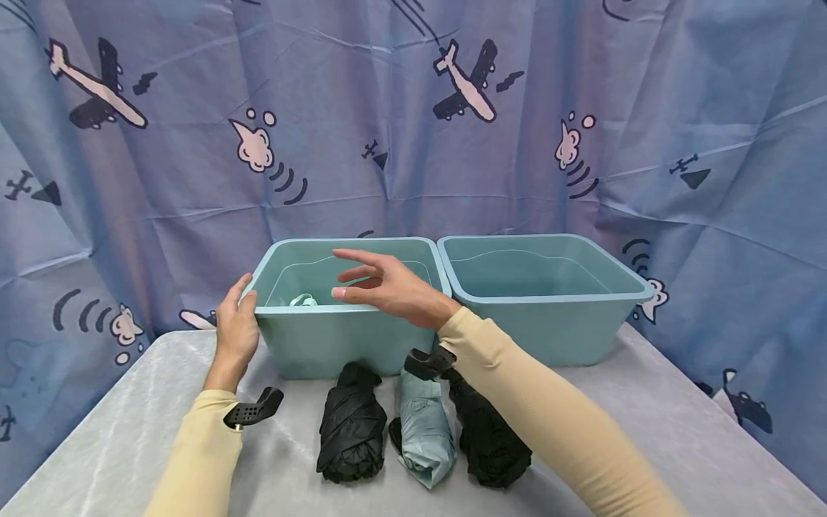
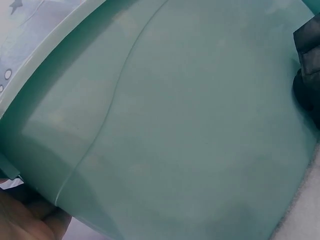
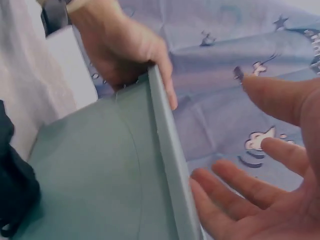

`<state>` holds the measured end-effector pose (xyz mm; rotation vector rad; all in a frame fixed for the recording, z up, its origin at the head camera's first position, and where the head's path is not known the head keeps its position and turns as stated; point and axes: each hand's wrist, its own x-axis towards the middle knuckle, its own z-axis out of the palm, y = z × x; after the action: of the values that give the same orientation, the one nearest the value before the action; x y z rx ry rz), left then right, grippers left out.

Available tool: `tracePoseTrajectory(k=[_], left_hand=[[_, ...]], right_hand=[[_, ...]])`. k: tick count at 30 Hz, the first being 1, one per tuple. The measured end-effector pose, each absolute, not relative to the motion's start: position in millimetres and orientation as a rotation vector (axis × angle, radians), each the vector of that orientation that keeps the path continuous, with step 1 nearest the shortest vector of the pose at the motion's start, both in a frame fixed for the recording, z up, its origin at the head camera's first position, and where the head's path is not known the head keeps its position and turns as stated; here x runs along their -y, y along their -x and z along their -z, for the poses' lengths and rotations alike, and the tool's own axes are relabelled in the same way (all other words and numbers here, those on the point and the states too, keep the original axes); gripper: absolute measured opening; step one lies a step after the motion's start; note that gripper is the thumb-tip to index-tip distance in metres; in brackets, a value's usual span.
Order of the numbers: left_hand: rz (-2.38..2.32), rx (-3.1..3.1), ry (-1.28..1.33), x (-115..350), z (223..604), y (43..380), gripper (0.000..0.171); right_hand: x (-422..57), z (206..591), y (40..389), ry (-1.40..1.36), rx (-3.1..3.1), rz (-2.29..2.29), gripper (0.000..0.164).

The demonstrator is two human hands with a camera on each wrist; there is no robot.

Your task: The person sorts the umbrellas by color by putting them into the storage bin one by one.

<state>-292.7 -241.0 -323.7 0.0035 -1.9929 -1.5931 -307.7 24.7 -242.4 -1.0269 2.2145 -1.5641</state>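
Note:
My left hand (image 1: 237,327) grips the left end of the rim of the left green plastic bin (image 1: 342,341); in the right wrist view its fingers (image 3: 162,67) curl over the rim at the corner. My right hand (image 1: 390,287) hovers over the front rim of the same bin, fingers spread and holding nothing. Inside this bin a small pale green looped item (image 1: 302,299) shows partly above the front rim. On the table in front lie a black rolled fabric bundle (image 1: 352,427), a grey-blue one (image 1: 425,431) and another black one (image 1: 494,438), partly behind the right forearm.
A second green bin (image 1: 543,330) stands close on the right of the first. Both sit toward the back of the pale grey table (image 1: 291,459). Behind them hangs a blue curtain (image 1: 413,143) with airplane prints.

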Motion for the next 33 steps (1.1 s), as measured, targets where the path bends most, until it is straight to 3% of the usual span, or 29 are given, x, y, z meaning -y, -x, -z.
tracePoseTrajectory(k=[5, 15, 33], left_hand=[[1.593, 2.001, -0.019, 242, 323, 292, 0.052], [1.608, 2.0, -0.025, 240, 323, 291, 0.052], [1.592, 2.0, -0.031, 237, 324, 293, 0.052]], right_hand=[[-59, 247, 287, 1.133, -2.182, 1.634, 0.063], [-122, 275, 251, 1.054, -2.191, 1.615, 0.066], [-212, 336, 238, 0.717, -2.509, 1.352, 0.067]])
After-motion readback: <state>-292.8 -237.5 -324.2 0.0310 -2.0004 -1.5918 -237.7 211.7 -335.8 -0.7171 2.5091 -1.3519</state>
